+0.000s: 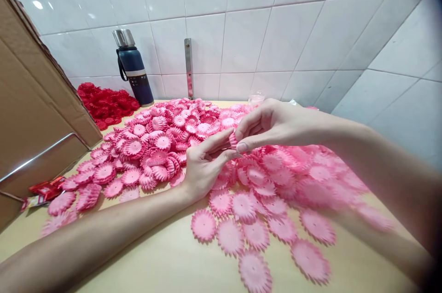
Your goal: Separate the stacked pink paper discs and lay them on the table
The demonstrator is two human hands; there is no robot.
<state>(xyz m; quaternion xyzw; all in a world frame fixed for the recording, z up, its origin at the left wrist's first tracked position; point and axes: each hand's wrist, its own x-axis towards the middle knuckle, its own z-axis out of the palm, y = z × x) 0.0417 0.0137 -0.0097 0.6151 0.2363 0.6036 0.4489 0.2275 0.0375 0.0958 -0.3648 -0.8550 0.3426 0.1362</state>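
Above the middle of the table, my left hand [207,162] and my right hand [269,125] meet at a small stack of pink petal discs [233,140]. Both hands are closed on it, the thumb and fingers of each pinching an edge. The discs stand tilted, and the fingers cover part of them. Below and behind my hands spreads a heap of pink scalloped discs [162,141], some stacked and cupped. Single flat discs [255,270] lie nearer to me, each with a tiny hole in its centre.
A dark blue flask [136,72] stands at the back beside a pile of red discs [107,102]. On the left rises a cardboard box [44,81], with small red wrappers [48,189] at its foot. A metal strip [188,67] is against the tiled wall [248,40].
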